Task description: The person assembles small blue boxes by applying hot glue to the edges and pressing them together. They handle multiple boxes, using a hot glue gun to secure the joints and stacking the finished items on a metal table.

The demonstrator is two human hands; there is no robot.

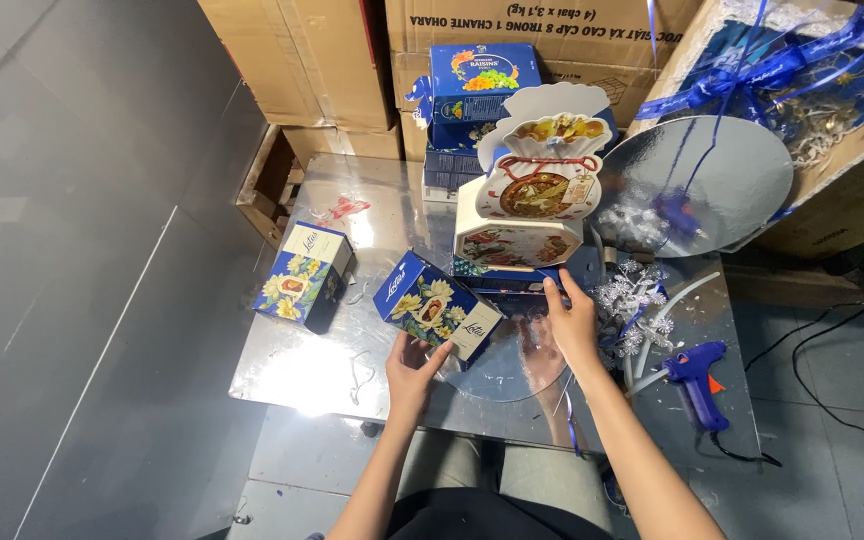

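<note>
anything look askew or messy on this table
The flowered blue box in the left hand sits tilted on one edge, and its twin lies askew. Thin scraps litter the reflective table. Nothing looks spilled or damaged.

Bare forearms, no sleeves; dark top, grey trousers below.

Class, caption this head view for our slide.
Left hand holds a blue floral box; right hand steadies a bag-shaped gift box.

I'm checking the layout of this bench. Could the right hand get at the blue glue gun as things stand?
Probably yes. The glue gun lies uncovered on the table, just right of the right hand, which only rests on a blue box. Nothing lies between them but silver trim.
</note>
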